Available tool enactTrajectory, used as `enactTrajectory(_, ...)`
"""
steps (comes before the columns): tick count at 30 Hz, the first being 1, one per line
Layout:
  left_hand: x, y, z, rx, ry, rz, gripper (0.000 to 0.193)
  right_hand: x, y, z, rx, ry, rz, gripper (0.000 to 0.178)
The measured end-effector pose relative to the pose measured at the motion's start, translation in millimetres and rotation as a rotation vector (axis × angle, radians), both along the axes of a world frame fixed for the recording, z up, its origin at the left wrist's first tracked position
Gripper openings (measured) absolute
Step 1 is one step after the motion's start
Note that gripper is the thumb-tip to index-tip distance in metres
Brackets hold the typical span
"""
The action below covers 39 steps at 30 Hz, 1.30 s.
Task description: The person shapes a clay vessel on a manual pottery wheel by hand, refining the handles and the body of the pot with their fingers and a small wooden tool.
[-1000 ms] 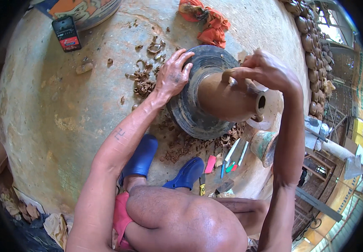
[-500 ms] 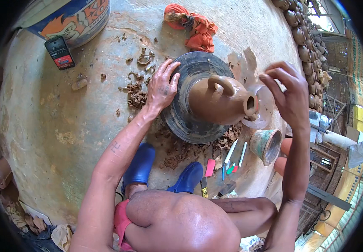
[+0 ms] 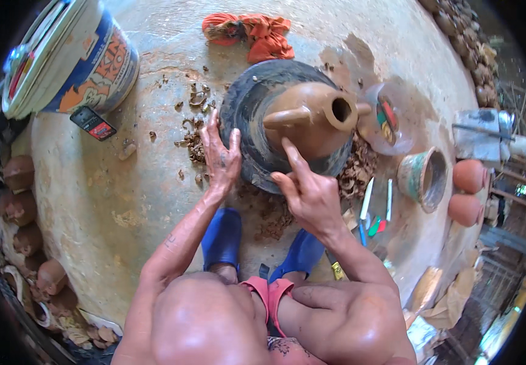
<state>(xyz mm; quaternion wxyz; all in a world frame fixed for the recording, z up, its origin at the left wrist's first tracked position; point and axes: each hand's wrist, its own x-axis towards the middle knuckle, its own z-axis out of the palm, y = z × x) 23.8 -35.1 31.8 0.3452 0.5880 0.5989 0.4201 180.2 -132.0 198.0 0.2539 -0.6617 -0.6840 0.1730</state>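
Note:
A wet brown clay jug point(image 3: 304, 118) with a narrow round mouth stands on a dark potter's wheel point(image 3: 241, 115). One loop handle point(image 3: 287, 118) faces left, and part of another shows at its right. My left hand point(image 3: 221, 157) rests at the wheel's left edge, fingers spread and holding nothing. With its index finger stretched out to the jug's near side, my right hand point(image 3: 312, 194) has the thumb apart and the other fingers curled. Nothing shows in it. Clay shavings point(image 3: 195, 137) lie left of the wheel.
A clear bowl point(image 3: 391, 118) with small tools sits right of the jug, near a green-stained pot point(image 3: 421, 179). Knives point(image 3: 368, 198) and small tools lie nearer me. A phone point(image 3: 92, 123) leans by a large bucket point(image 3: 101, 67). Orange cloth point(image 3: 263, 36) lies beyond the wheel.
My right hand has come down and left from beside the jug's mouth to its near side. The jug's handle has turned leftward. My left hand stays by the wheel edge; the view has shifted.

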Motion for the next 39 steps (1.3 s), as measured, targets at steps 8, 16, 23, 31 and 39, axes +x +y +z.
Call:
enactTrajectory(8, -2.1, 58.4, -8.0, -0.039, 0.041, -0.096, 0.071, -4.8, 8.0, -52.5, -0.095, 0.006, -0.065, 0.082)
enactTrajectory(16, 0.6, 48.2, -2.5, -0.085, 0.074, -0.073, 0.069, 1.1, -2.2, -69.7, 0.069, 0.310, -0.019, 0.082)
enactTrajectory(23, 5.9, 39.6, -2.6, -0.005, 0.111, -0.047, 0.066, -1.5, -3.4, -68.9, -0.027, 0.490, -0.026, 0.080)
enactTrajectory(31, 7.7, 36.4, -2.6, -0.003, 0.087, -0.033, 0.067, -5.9, -3.1, -76.6, 0.153, 0.568, 0.012, 0.078)
enactTrajectory(39, 7.0, 32.4, -4.1, -0.013, 0.094, -0.038, 0.068, -4.5, -0.9, -71.1, 0.034, 0.578, -0.025, 0.079)
